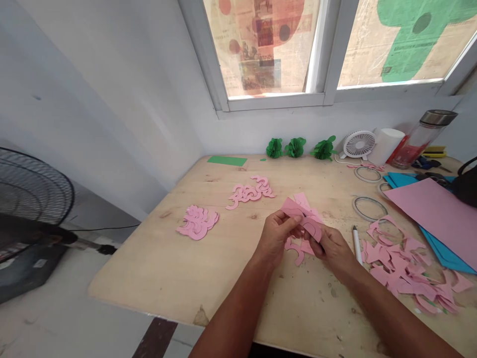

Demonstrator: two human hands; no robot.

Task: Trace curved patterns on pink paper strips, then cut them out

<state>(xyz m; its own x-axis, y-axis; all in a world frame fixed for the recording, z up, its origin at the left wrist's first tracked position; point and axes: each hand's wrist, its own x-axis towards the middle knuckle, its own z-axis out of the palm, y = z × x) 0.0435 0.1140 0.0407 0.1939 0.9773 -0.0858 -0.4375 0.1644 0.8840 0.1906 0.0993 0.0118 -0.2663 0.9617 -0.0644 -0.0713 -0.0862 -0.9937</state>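
A piece of pink paper (pixel 311 229) with curved lines on it is held up between both hands above the table. My left hand (pixel 278 233) pinches its left part between thumb and fingers. At its lower right, my right hand (pixel 333 247) is closed; a small dark part shows near the fingers, too hidden to name. Below the hands lie more pink pieces, one a curved cutout (pixel 298 255). To the left are a pile of pink cutouts (pixel 197 223) and a looser group of curved pink pieces (pixel 248 193).
Pink scraps (pixel 402 268), a white pen (pixel 357 244), tape rolls (pixel 370 208) and pink sheets (pixel 436 214) over blue ones lie at the right. Green paper shapes (pixel 296 147), a small fan (pixel 359 144) and a bottle (pixel 421 141) stand along the back.
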